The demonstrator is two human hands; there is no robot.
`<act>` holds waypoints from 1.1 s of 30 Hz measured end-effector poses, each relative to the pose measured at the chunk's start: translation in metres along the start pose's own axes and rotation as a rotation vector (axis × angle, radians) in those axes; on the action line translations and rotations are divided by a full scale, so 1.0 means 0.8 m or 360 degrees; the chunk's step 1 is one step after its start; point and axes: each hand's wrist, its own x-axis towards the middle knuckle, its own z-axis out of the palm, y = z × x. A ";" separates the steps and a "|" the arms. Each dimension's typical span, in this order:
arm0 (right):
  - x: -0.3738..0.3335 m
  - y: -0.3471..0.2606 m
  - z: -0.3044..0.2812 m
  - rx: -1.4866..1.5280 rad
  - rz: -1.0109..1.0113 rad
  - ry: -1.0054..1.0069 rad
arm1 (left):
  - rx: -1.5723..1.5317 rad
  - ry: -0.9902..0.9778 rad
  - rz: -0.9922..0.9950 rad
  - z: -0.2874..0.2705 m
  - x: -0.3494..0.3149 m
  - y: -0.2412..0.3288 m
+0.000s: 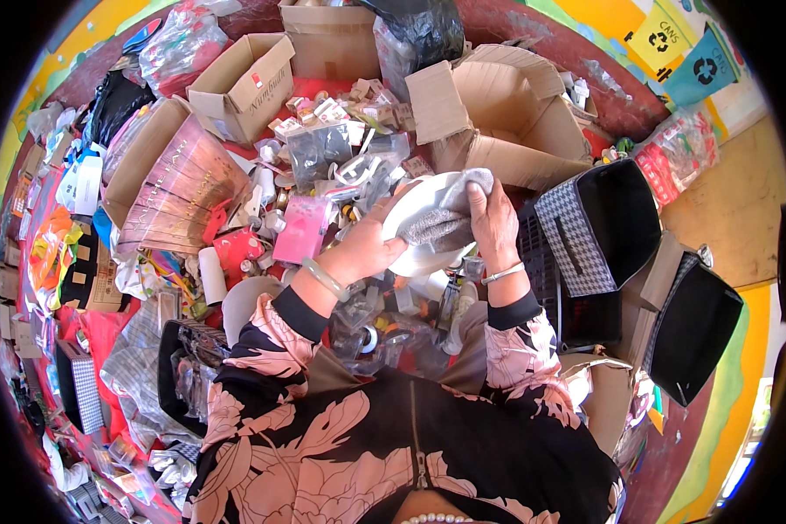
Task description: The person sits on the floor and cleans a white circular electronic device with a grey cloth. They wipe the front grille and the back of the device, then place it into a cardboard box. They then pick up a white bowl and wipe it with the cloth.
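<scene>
A round white dish point(410, 214), whether plate or bowl I cannot tell, is held up in front of my chest, above the heaped goods. My left hand point(371, 237) grips it by its left side, the fingers partly hidden behind it. A grey cloth point(437, 225) lies bunched against the inside of the dish. On the right, my right hand point(495, 218) is closed on that cloth, with the thumb pressing over its top. Close to my left hand, a pink flat package point(302, 229) rests on the pile.
Open cardboard boxes point(489, 96) stand at the back. Black bins with a checked pattern point(576, 231) are on the right. Mixed small packages and plastic items point(349, 166) fill the middle. At left sits a pink printed box point(179, 188); a white roll point(211, 275) is nearer me.
</scene>
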 end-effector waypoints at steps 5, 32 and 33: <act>0.005 0.011 0.009 0.0392 0.0104 0.0020 | 0.0242 0.0128 0.0110 0.008 0.003 0.019; -0.001 -0.011 0.013 0.1018 0.0004 -0.0068 | -0.0920 0.0430 -0.0360 0.014 0.016 0.000; 0.000 -0.004 0.023 0.0328 -0.0608 0.0132 | -0.0746 0.0402 -0.0268 0.020 0.017 0.010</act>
